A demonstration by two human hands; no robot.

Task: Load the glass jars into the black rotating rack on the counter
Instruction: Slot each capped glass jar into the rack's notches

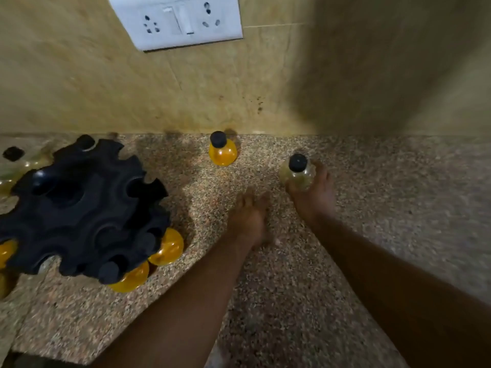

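Observation:
The black rotating rack (85, 205) stands at the left of the speckled counter (265, 274), with several orange-filled jars (167, 247) hanging in its lower slots. A pale jar with a black cap (297, 172) stands right of centre, and my right hand (314, 193) is wrapped around its body from the near side. An orange jar with a black cap (222, 151) stands alone near the wall. My left hand (248, 217) rests flat on the counter between rack and jars, holding nothing. The picture is blurred.
A tiled wall (239, 88) closes the back of the counter, with a white socket plate (176, 21) high up. Another black-capped pale jar (16, 160) sits behind the rack at the far left. The counter's front edge shows at the lower left.

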